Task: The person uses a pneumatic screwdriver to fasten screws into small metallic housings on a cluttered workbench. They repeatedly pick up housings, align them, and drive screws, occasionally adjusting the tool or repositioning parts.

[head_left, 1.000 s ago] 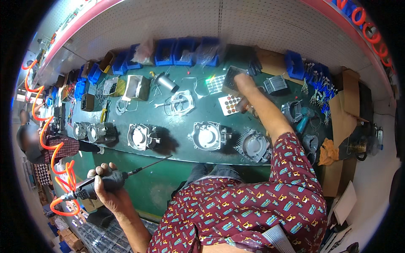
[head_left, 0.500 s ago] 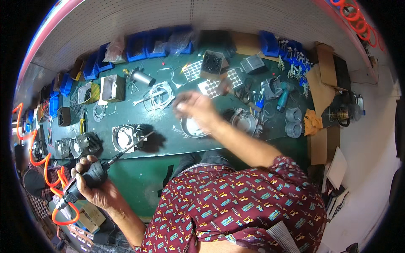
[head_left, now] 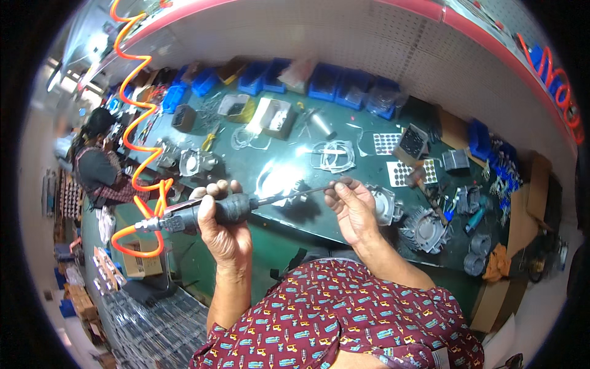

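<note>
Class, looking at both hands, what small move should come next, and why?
Perhaps ease the right hand clear of the bit before running the driver, since that hand is at the bit's far end while the left hand grips the driver's body.

Left of the left grip [head_left: 228, 238], I see a co-worker [head_left: 98, 166] at the bench; nearer stands a small open carton [head_left: 140, 265], lower down. Yellow-handled pliers [head_left: 210, 140] lie beyond the grip, and blue bins [head_left: 323, 82] line up farther back. Well to its right, an orange cloth [head_left: 498, 263] is bunched near tall cardboard [head_left: 523, 206].
</note>
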{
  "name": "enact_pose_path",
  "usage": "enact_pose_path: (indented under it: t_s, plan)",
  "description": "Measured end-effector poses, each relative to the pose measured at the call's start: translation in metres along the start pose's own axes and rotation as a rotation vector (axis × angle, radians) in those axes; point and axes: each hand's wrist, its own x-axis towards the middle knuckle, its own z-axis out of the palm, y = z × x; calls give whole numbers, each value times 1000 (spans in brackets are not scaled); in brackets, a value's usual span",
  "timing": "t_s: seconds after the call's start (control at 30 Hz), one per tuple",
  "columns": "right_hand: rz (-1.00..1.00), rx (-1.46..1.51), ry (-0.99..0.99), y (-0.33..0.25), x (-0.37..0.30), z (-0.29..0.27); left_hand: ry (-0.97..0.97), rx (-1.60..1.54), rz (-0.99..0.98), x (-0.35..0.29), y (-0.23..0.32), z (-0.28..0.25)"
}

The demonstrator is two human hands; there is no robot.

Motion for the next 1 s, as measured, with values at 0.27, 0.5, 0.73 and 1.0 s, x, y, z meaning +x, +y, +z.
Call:
enact_pose_path:
  t_s: [0.27,0.5,0.73,1.0]
  plan:
    - [150,-59,-89,20,9,15,-43,106,156,-15,23,-14]
    - [181,-83,-164,53,22,58,-60,47,194,22,60,-39]
    - [185,-157,-146,125,75,135,35,-41,199,113,113,-89]
    - [225,-143,-259,209,125,226,95,-138,175,212,191,-139]
